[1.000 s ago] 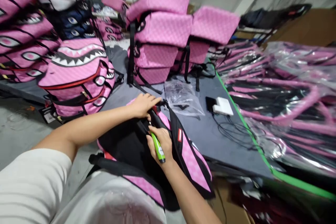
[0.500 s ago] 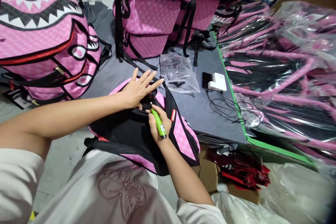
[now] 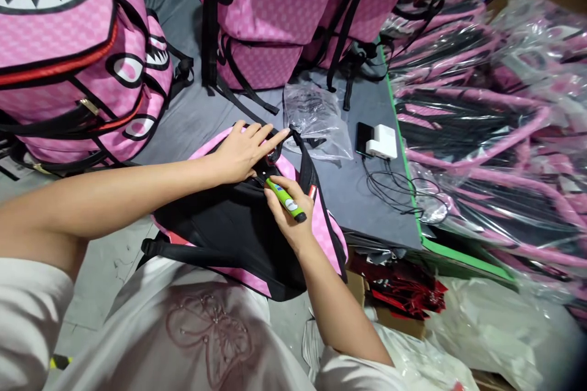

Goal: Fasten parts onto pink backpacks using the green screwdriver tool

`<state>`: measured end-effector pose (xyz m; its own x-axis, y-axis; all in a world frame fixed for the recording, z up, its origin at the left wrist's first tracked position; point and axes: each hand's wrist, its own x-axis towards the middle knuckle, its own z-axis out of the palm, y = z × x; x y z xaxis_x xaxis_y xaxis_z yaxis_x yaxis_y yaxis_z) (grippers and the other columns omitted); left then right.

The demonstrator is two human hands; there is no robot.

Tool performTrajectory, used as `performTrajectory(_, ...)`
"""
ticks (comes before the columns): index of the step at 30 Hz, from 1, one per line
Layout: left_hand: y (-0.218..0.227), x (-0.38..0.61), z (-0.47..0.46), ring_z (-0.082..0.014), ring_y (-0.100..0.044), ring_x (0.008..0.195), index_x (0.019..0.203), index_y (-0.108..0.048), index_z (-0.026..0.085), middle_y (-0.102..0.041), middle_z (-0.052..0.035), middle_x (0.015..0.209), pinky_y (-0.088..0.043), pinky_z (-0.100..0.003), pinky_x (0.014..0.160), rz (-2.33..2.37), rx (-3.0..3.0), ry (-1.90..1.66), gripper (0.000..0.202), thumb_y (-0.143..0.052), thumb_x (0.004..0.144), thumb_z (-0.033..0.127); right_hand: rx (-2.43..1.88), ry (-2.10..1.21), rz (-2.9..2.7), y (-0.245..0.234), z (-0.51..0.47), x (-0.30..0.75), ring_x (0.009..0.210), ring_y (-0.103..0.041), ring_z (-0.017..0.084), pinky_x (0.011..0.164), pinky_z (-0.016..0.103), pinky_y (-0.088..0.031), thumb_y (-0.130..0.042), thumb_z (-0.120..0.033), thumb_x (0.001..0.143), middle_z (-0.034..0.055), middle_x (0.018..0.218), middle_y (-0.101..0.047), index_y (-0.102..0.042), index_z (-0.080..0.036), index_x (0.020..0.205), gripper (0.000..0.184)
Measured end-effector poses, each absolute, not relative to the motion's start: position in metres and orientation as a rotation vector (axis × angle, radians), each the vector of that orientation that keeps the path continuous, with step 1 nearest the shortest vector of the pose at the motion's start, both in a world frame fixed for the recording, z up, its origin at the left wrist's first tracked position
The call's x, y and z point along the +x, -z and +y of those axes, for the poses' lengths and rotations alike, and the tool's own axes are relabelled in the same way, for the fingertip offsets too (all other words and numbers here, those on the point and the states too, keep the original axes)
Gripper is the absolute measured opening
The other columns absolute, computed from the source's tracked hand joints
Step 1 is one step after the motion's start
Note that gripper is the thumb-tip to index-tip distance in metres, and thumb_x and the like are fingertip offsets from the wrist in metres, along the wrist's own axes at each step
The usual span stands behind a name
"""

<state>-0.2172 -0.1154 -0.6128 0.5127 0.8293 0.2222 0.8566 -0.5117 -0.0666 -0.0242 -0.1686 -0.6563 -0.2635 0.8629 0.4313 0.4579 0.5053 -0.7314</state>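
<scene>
A pink and black backpack (image 3: pixel 229 226) lies with its black back panel facing up, across my lap and the table edge. My left hand (image 3: pixel 238 153) rests on its upper end with the fingers stretched out, pressing near the top strap. My right hand (image 3: pixel 291 204) is closed around a green pen-shaped tool (image 3: pixel 285 198) with a black end and a cartoon print. The tool's tip points at the black part beside my left thumb. What the tip touches is too small to make out.
Pink backpacks with shark-mouth prints (image 3: pixel 68 30) stand at the left, others (image 3: pixel 270 18) at the back. A clear plastic bag (image 3: pixel 316 119), white adapter (image 3: pixel 383 142) and cables lie on the grey table (image 3: pixel 367 195). Plastic-wrapped backpacks (image 3: pixel 477 128) are piled right; red packaging (image 3: pixel 398 287) is below.
My right hand has turned the green tool to a more slanted angle and shifted slightly right. My left hand stays on the backpack with its fingers a little closer together. The view has shifted slightly.
</scene>
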Motion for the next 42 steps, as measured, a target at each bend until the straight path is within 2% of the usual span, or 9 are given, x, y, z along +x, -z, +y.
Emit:
performTrajectory(4,0.612,-0.218,-0.116,-0.0356,-0.036,0.141,0.162,-0.004,0.019,-0.029,-0.0182,0.162,-0.026,-0.049,0.113,-1.525,-2.539,0.212,0.104,-0.071,0.084,0.038,-1.162,-0.725,-2.088,0.628,-0.160,-0.024,0.093,-0.073,0.022,0.086,0.034,-0.056,-0.059,-0.045,0.092,0.0056,0.106,-0.077,-0.071,-0.023,0.108,0.030)
performTrajectory(9,0.609,-0.218,-0.118,-0.0363,-0.036,0.140,0.162,-0.006,0.015,-0.027,-0.0200,0.163,-0.030,-0.047,0.110,-1.549,-2.530,0.191,0.107,-0.073,0.083,0.041,-1.385,-0.659,-2.269,0.604,-0.145,-0.027,0.071,-0.069,0.019,0.067,0.029,-0.049,-0.068,-0.040,0.085,0.0020,0.083,-0.075,-0.070,-0.022,0.097,0.022)
performTrajectory(11,0.609,-0.218,-0.118,-0.0363,-0.036,0.141,0.162,-0.006,0.015,-0.026,-0.0199,0.163,-0.030,-0.046,0.110,-1.559,-2.526,0.192,0.106,-0.073,0.083,0.041,-1.299,-0.664,-2.406,0.599,-0.138,-0.026,0.074,-0.068,0.019,0.070,0.029,-0.049,-0.071,-0.036,0.084,0.0027,0.085,-0.075,-0.071,-0.021,0.092,0.018)
performTrajectory(15,0.612,-0.220,-0.114,-0.0363,-0.032,0.144,0.162,-0.004,0.015,-0.023,-0.0192,0.165,-0.027,-0.046,0.113,-1.592,-2.534,0.171,0.106,-0.072,0.084,0.041,-1.178,-0.663,-2.539,0.599,-0.129,-0.025,0.090,-0.071,0.022,0.084,0.032,-0.052,-0.075,-0.028,0.083,0.0062,0.100,-0.077,-0.074,-0.021,0.099,0.017)
performTrajectory(22,0.612,-0.226,-0.102,-0.0410,-0.014,0.153,0.161,0.009,0.019,-0.003,-0.0206,0.169,-0.020,-0.054,0.118,-1.521,-2.655,0.024,0.131,-0.082,0.071,0.045,-1.122,-0.535,-2.524,0.611,-0.131,-0.022,0.096,-0.072,0.024,0.089,0.036,-0.055,-0.072,-0.022,0.086,0.0094,0.105,-0.076,-0.074,-0.020,0.103,0.017)
performTrajectory(27,0.613,-0.224,-0.104,-0.0397,-0.016,0.153,0.162,0.005,0.020,-0.005,-0.0196,0.169,-0.018,-0.056,0.120,-1.591,-2.628,0.051,0.126,-0.081,0.071,0.036,-1.075,-0.573,-2.492,0.616,-0.127,-0.018,0.094,-0.072,0.023,0.088,0.036,-0.055,-0.072,-0.022,0.086,0.0082,0.102,-0.076,-0.074,-0.020,0.101,0.016)
performTrajectory(32,0.613,-0.225,-0.112,-0.0408,-0.009,0.154,0.162,-0.004,0.023,-0.004,-0.0182,0.169,-0.012,-0.063,0.119,-1.699,-2.530,0.105,0.115,-0.079,0.076,0.038,-1.048,-0.649,-2.520,0.609,-0.125,-0.016,0.093,-0.072,0.022,0.086,0.035,-0.055,-0.071,-0.021,0.086,0.0071,0.101,-0.076,-0.074,-0.020,0.101,0.016)
performTrajectory(37,0.607,-0.224,-0.115,-0.0397,-0.021,0.150,0.161,-0.012,0.027,0.000,-0.0147,0.170,-0.030,-0.054,0.111,-1.836,-2.525,0.049,0.099,-0.072,0.083,0.038,-0.970,-0.630,-2.565,0.611,-0.121,-0.026,0.096,-0.071,0.022,0.088,0.034,-0.054,-0.070,-0.017,0.085,0.0084,0.102,-0.076,-0.074,-0.018,0.103,0.018)
performTrajectory(42,0.609,-0.225,-0.114,-0.0383,-0.029,0.144,0.160,-0.015,0.027,-0.002,-0.0136,0.171,-0.032,-0.050,0.108,-1.833,-2.516,0.042,0.094,-0.070,0.085,0.035,-1.012,-0.524,-2.710,0.606,-0.120,-0.037,0.092,-0.070,0.022,0.084,0.033,-0.054,-0.069,-0.014,0.085,0.0088,0.098,-0.075,-0.074,-0.018,0.102,0.018)
